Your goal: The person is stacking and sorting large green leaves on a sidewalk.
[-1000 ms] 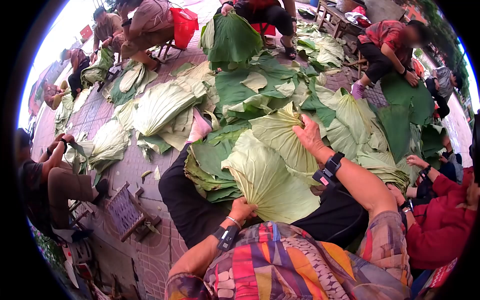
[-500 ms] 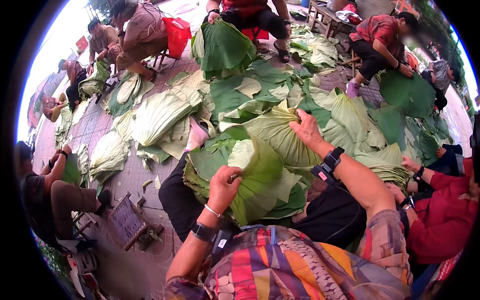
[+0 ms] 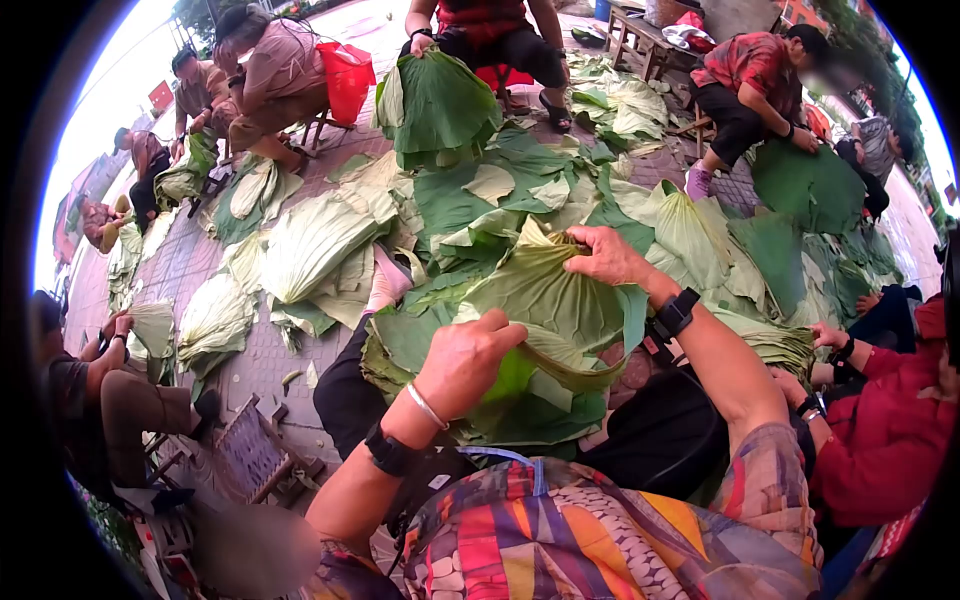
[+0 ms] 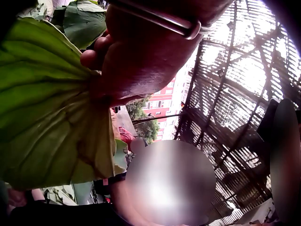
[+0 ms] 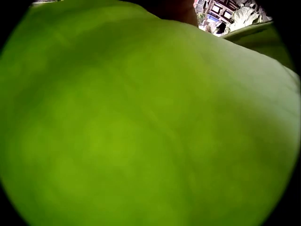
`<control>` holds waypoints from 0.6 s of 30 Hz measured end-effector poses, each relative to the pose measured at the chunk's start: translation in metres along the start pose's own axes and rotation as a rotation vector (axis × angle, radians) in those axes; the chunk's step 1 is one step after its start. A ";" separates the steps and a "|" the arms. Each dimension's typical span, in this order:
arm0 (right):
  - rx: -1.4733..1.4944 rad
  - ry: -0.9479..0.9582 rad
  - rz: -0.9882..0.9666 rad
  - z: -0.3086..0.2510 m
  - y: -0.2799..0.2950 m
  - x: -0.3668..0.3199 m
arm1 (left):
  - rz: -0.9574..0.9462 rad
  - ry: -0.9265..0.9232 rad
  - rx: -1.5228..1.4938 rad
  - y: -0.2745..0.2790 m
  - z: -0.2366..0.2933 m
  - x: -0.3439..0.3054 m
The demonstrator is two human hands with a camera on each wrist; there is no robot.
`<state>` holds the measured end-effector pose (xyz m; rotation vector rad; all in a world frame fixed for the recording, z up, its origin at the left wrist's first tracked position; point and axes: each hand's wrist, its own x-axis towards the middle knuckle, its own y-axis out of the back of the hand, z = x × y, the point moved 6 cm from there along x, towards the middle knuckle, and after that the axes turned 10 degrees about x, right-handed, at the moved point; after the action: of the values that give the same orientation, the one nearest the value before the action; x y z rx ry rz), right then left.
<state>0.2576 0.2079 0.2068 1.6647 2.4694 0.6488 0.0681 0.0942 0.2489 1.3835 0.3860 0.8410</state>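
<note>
My left hand [image 3: 465,365] pinches a lotus leaf [image 4: 42,117] by its gathered edge, fingers curled in. In the left wrist view that leaf fans out from the fingertips, light shining through its veins. My right hand [image 3: 612,260] grips a folded bundle of pale lotus leaves [image 3: 535,280] by its bunched top. Held between the hands, the left hand's leaf overlaps the bundle in the head view. A bright green leaf [image 5: 141,122] fills most of the right wrist view and hides the right hand's fingers. Below both hands lies a stack of lotus leaves [image 3: 405,340] on the lap.
Spread lotus leaves [image 3: 320,245] cover the paved ground ahead. Seated people work with leaves all around, one in a red top [image 3: 880,430] close on the right. A small woven stool [image 3: 250,450] stands at the left, and a red bag [image 3: 345,80] hangs at the back.
My left hand has lifted a leaf from the lap and carried it up and right toward the bundle. My right hand keeps its hold on the bundle, shifting slightly left.
</note>
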 end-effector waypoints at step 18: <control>0.470 -0.039 -0.331 0.007 -0.059 -0.017 | 0.316 0.019 -0.116 0.008 0.013 0.048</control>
<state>0.2156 0.1764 0.1746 1.3020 2.9281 -0.0052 0.1067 0.1196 0.2698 1.3474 0.1305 1.1180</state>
